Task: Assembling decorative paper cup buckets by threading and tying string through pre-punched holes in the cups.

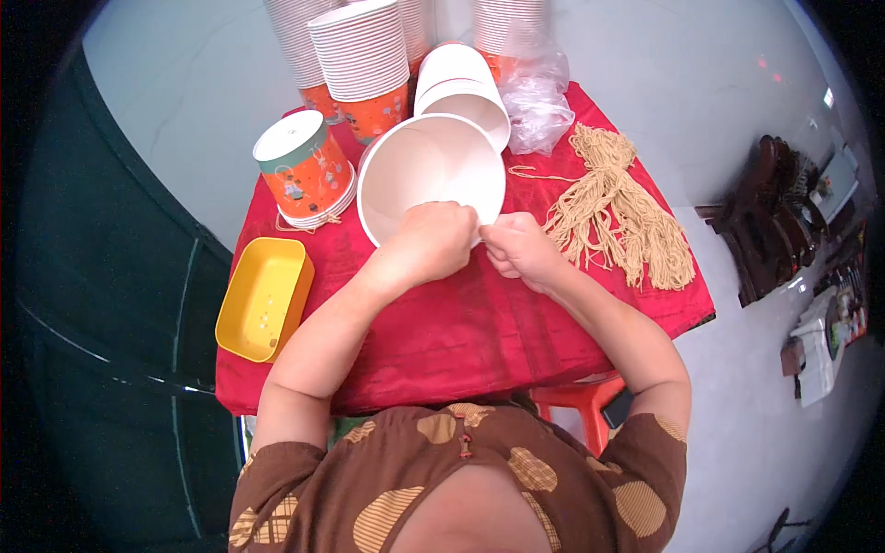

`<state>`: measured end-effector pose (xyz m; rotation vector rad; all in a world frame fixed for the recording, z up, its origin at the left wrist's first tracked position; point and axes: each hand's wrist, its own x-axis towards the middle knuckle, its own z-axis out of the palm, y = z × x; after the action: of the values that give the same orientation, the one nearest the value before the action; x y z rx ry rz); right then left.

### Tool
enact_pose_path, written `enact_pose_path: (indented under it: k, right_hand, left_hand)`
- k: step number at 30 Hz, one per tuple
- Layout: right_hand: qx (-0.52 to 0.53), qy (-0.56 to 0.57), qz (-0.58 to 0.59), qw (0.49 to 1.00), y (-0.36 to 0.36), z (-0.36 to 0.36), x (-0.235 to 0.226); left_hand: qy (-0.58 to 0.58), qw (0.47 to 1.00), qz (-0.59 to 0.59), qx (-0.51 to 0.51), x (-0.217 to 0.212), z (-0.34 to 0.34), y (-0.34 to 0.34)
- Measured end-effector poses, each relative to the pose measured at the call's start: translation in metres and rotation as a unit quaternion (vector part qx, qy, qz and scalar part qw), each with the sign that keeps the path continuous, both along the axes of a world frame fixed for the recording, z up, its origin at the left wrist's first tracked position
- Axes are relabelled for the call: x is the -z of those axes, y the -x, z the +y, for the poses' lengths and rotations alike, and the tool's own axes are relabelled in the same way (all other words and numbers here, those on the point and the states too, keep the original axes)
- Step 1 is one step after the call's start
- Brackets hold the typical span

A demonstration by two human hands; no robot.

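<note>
A large white-lined paper bucket (419, 166) lies tilted with its open mouth facing me in the middle of the table. At its near rim my left hand (435, 241) is closed in a fist, overlapping the edge. Right beside it, my right hand (521, 247) is pinched closed at the rim, its knuckles almost touching the left. Whatever the fingers of either hand grip is hidden. To the right lies a tied bundle of tan cords (618, 217), one strand straying toward the bucket. Behind the bucket, more white buckets (461, 88) lie nested on their side.
An upside-down orange and green paper bucket (309, 175) stands on the left, cord ends at its base. Nearer is a yellow plastic bin (258, 304) with small bits inside. Tall bucket stacks (359, 55) and a clear plastic bag (536, 106) stand behind. A red cloth (415, 341) covers the table.
</note>
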<state>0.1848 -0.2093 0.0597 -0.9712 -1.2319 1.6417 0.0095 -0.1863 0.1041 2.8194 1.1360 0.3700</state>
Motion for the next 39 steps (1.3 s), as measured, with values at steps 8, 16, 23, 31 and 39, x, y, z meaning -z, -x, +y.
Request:
enact_pose_path:
  k: [8,16,23,31,39]
  right_hand:
    - [-0.037,0.012,0.002,0.999,0.026,0.039,0.025]
    - [-0.030,0.023,-0.093,0.995,0.024,0.057,0.035]
    - [0.072,-0.246,-0.321,0.912,0.004,0.076,0.084]
    - [0.036,-0.395,-0.571,0.719,0.019,0.014,0.015]
    - [0.110,-0.549,-0.440,0.702,-0.002,0.049,0.044]
  left_hand:
    - [-0.028,0.995,0.011,-0.097,0.030,0.013,0.018]
    - [-0.029,0.994,-0.011,-0.109,0.052,0.022,0.010]
    - [0.041,0.994,-0.021,-0.099,0.064,0.030,-0.010]
    - [0.051,0.993,-0.033,-0.100,0.076,0.034,-0.004]
    - [0.069,0.979,-0.108,-0.159,0.081,0.035,-0.005]
